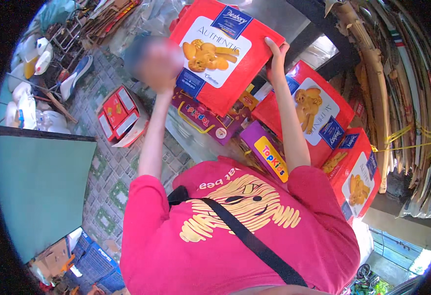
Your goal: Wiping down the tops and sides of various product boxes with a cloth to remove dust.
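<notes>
A large red Desbory biscuit box [213,51] is tilted up in front of me. My right hand [278,55] grips its right edge, the thumb on the printed face. At its left edge is my left hand [162,83], the fingers hidden by a blurred patch, so its hold cannot be told. Below the raised box lies a purple TopKids carton [204,116] with a yellow handle. Beside my right forearm stand another purple TopKids box [265,151] and a second red Desbory box [309,110]. A third red box [355,177] sits lower right.
An open red-and-white carton [121,116] stands on the patterned tile floor [108,162]. Flattened cardboard [403,92], tied with yellow strap, is stacked along the right. White containers [25,99] and a rack are at the upper left, above a green panel [46,184]. Blue crates [93,261] are lower left.
</notes>
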Available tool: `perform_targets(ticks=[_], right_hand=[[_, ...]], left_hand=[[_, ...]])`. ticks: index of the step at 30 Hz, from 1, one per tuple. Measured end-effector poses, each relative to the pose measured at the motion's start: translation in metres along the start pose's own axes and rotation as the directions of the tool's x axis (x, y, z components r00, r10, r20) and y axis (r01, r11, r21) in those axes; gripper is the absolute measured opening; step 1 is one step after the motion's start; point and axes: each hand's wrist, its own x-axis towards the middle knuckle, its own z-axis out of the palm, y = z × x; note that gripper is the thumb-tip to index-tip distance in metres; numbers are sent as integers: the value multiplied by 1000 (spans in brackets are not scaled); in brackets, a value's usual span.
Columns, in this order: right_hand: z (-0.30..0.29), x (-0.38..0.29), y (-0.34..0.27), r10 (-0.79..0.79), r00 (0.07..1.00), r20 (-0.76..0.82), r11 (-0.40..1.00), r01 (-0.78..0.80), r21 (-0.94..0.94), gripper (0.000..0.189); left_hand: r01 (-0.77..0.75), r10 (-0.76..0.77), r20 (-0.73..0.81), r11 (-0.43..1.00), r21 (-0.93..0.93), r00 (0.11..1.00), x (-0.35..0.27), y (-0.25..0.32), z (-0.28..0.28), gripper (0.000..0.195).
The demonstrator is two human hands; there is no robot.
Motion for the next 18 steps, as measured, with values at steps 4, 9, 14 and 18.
perform_targets(ticks=[4, 9, 14, 18], right_hand=[[-6, 4, 8, -9, 1000, -15, 1000, 10, 20, 55], [-3, -1, 2, 0, 1000, -9, 1000, 0, 5, 56], [7, -7, -2, -78, 995, 58, 997, 79, -22, 55], [18, -21, -15, -98, 991, 86, 991, 106, -87, 56]], left_hand=[[-258, 275, -19, 876, -408, 961, -76, 59, -39, 28], [-425, 581, -2, 591, -686, 814, -99, 52, -71, 27], [-335, 340, -47, 882, -331, 939, -41, -24, 1, 35], [15, -30, -63, 975, -224, 998, -25, -30, 10, 43]])
